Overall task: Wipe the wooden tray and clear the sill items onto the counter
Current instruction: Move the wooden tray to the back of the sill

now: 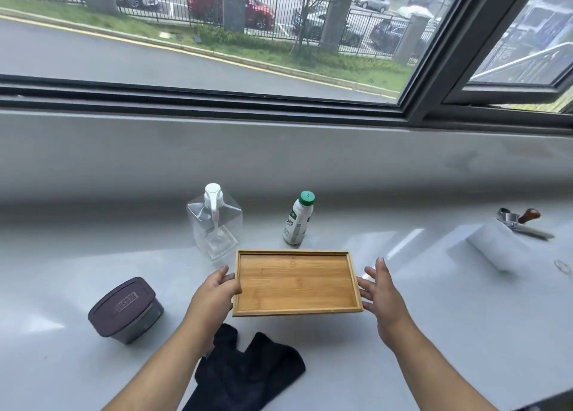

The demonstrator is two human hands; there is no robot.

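An empty wooden tray [296, 282] lies level in the middle of the grey counter [434, 317]. My left hand [214, 296] grips its left edge, thumb on the rim. At the tray's right edge is my right hand [379, 296], fingers spread, the thumb touching or nearly touching the rim. A black cloth [248, 370] lies crumpled on the counter just in front of the tray, between my forearms. Behind the tray stand a clear pump bottle [215, 224] and a white bottle with a green cap [298, 220].
A dark lidded container [125, 310] sits front left. At the right lie a white paper roll [496, 246] and a metal tool with a wooden handle [521, 221]. The grey sill [279, 150] rises behind the counter under the window.
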